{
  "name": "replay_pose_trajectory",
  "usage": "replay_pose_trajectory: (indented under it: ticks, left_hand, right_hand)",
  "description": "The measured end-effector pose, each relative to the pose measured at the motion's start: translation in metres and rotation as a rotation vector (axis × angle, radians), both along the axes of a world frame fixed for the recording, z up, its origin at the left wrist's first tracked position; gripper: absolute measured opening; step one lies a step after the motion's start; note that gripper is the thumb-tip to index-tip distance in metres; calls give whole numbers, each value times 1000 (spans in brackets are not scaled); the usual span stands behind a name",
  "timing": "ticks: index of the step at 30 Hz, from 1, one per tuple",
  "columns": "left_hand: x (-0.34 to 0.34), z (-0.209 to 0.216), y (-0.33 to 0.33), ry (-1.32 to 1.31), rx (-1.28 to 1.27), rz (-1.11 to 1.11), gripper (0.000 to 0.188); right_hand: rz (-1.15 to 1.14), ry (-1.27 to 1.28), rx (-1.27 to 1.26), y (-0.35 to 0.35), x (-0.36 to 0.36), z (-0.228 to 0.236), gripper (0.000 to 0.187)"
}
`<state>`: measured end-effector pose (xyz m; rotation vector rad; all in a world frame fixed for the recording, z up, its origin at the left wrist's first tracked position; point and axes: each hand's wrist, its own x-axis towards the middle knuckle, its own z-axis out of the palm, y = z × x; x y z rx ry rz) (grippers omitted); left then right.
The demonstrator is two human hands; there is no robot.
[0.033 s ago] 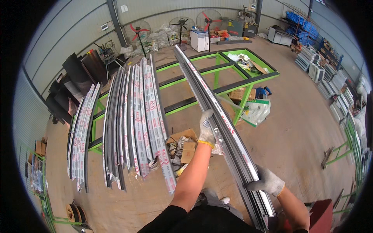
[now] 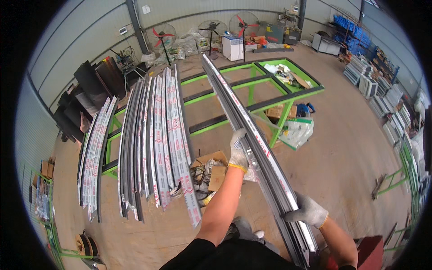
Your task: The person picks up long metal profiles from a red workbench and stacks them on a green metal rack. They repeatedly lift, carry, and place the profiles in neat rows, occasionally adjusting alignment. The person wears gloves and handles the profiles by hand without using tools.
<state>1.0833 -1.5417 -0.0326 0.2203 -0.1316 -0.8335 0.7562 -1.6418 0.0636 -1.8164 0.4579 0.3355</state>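
A long bundle of grey metal profiles, with white printed film along one edge, slants from the green frame down toward me at the right. My left hand, in a whitish knit glove with a yellow cuff, is closed on the bundle's left edge about midway. Nearer to me, my right hand, gloved alike, grips its right edge, with the thumb across the top; some of its fingers are hidden. More film-covered profiles lie side by side across the frame to the left, with a smaller group beyond them.
Under the profiles stands a green frame table with black padded bars. A cardboard box of scraps sits on the floor by my left forearm. A clear plastic bag lies under the table. Fans and a white cabinet stand along the back wall.
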Motion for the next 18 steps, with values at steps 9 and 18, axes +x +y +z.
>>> replay_pose_trajectory:
  ticks: [9, 18]
  left_hand:
    - [155, -50, -86, 17, 130, 1, 57]
    - [337, -89, -161, 67, 442, 148, 46]
  right_hand:
    - [84, -153, -25, -106, 141, -49, 91]
    - [39, -155, -33, -171, 305, -100, 97]
